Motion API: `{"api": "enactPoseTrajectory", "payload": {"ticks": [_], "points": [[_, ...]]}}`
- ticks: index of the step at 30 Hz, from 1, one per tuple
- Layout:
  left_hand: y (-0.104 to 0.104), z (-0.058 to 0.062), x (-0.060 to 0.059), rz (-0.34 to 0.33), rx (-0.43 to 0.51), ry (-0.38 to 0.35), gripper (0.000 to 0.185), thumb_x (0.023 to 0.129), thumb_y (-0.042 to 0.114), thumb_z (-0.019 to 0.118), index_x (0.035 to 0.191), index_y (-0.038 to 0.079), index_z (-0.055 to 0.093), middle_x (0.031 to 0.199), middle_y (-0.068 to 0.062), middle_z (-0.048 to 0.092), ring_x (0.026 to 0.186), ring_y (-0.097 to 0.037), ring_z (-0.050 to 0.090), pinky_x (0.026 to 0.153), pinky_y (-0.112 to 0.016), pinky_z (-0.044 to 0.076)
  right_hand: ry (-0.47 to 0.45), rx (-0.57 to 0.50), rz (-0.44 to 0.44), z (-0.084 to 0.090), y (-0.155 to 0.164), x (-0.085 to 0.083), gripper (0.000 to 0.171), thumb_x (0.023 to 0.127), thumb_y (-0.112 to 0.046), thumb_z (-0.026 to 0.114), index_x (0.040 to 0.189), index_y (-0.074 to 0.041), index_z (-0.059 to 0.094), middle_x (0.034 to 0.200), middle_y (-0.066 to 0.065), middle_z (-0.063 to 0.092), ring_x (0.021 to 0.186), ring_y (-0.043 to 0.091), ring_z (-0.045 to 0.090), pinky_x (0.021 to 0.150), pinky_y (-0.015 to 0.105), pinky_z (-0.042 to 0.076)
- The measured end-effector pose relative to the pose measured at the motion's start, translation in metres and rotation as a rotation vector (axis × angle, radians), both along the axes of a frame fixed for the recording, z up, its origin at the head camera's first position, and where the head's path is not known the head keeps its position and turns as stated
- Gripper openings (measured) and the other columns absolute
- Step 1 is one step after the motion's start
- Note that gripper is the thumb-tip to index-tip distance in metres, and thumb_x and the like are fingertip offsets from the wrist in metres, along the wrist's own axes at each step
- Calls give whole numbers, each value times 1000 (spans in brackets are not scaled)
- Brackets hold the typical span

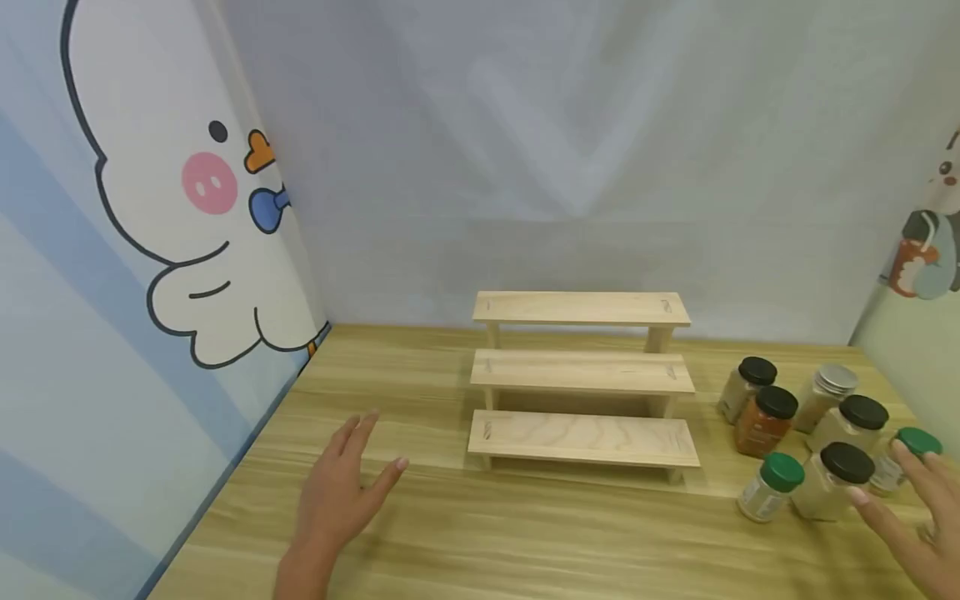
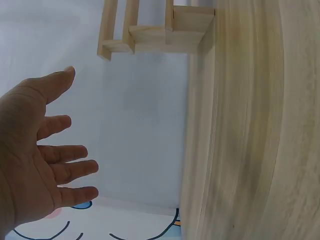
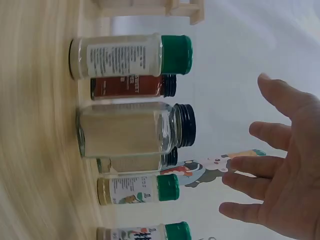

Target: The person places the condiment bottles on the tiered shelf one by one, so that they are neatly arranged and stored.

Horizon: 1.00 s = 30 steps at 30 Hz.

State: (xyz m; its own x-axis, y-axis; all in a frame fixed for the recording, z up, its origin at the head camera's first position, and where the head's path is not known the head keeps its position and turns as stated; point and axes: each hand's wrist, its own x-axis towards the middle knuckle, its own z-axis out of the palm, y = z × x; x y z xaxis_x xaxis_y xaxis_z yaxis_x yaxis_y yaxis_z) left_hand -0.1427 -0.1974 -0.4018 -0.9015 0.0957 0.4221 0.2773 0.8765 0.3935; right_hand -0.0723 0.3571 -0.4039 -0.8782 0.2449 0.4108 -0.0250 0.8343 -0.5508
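Note:
My left hand [image 1: 341,483] hovers over the table left of a three-step wooden rack [image 1: 583,437], its fingers spread and nothing in them; the left wrist view shows the same bare palm [image 2: 30,155]. At the right, my right hand [image 1: 918,517] reaches over a group of spice jars, fingers apart. Nearest to it are a black-lidded glass jar [image 1: 825,492] and a green-capped jar [image 1: 892,467]. In the right wrist view, a gap shows between the right hand [image 3: 285,165] and the jar lids. Another green-capped jar [image 1: 765,496] stands at the group's front left.
Behind stand a jar of red-orange spice [image 1: 761,429], a silver-lidded jar [image 1: 817,404] and more black-lidded jars. The wooden tabletop [image 1: 450,533] meets a grey backdrop [image 1: 390,208]. A cartoon-printed curtain [image 1: 150,292] borders the left side.

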Motion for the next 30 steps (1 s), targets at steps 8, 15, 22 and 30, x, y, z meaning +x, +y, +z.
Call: {"api": "enactPoseTrajectory", "payload": {"ticks": [8,15,22,30], "points": [[15,-6,-5,-45,209,-101,60,86,32,67,135,4,45,134,-23,43,119,-44,41,90,-61,37,-184,-123,-69,1,-17,-1,75,96,-32,51,146,2,5,144,35,1,125,59,6,92,72,12],[32,-15,-11,-57,319,-55,55,86,26,69,130,2,49,126,-21,50,107,-37,53,83,-56,44,-137,-388,-213,-1,-40,-1,71,95,-31,54,148,-6,15,148,25,18,133,42,19,101,58,23],[50,-26,-13,-64,432,-72,51,86,19,69,129,0,50,124,-22,51,110,-39,50,86,-55,44,81,-609,-349,-11,-61,-8,55,90,-19,62,140,-12,41,140,3,42,122,6,40,100,23,34],[60,-36,-15,-49,582,-167,50,88,20,66,131,0,48,127,-23,49,112,-40,49,88,-52,43,81,-732,-342,-22,-71,-16,55,86,-17,68,137,-14,47,133,0,49,115,5,48,83,7,39]]}}
